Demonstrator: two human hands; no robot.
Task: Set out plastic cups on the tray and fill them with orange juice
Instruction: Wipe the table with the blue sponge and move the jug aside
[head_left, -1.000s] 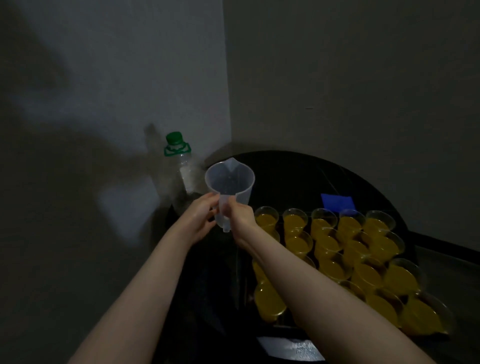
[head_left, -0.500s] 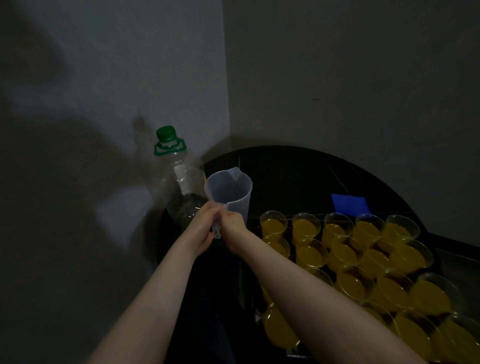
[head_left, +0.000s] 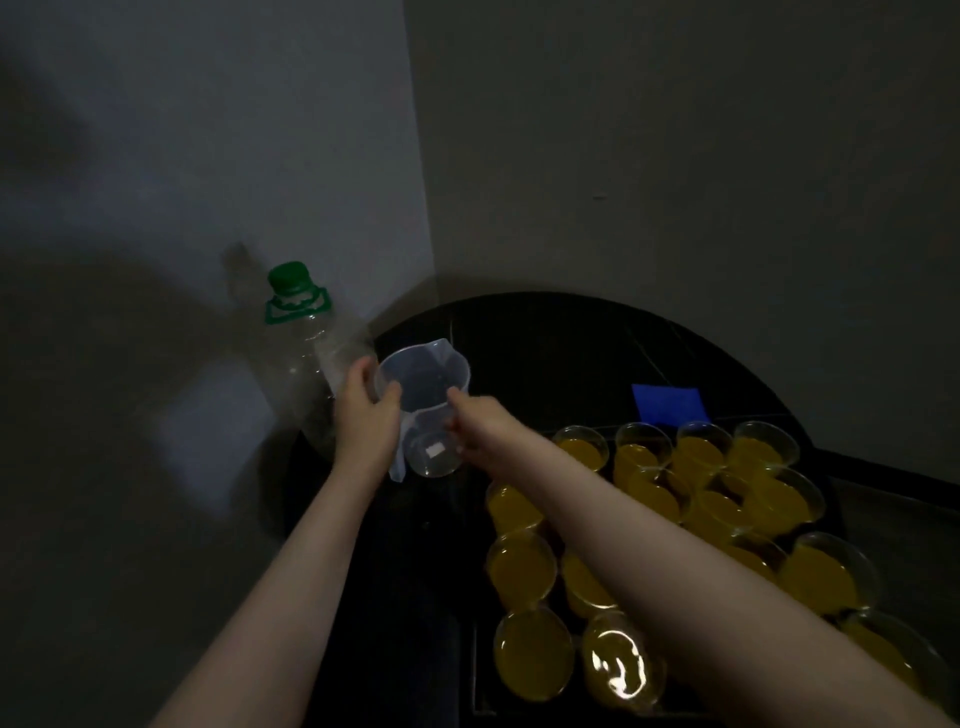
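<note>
Head view, dim light, looking down at a dark round tabletop (head_left: 545, 343) set into the corner of two plain walls. At the far left a clear plastic bottle (head_left: 311, 364) with a green cap stands upright, apparently empty; any label on it cannot be read. Just right of it the left hand (head_left: 366, 415) grips the near left side of a clear measuring jug (head_left: 423, 400), thumb hooked over the rim and fingers curled around the wall. The jug is empty and tilted, its mouth up and away from the camera, spout on the far rim pointing toward the corner, handle on the near side slanting down. A small pale patch shows through its base; no markings can be read. The right hand (head_left: 480, 423) meets the jug's right side, blurred, so whether it grasps or only touches cannot be told. Right of the hands, clear plastic cups (head_left: 524, 566) of orange juice stand packed in rows on a dark tray (head_left: 480, 675) whose edges barely show. The right forearm hides several cups, and the frame cuts off others. Beyond them lies a blue cloth (head_left: 670, 402).
</note>
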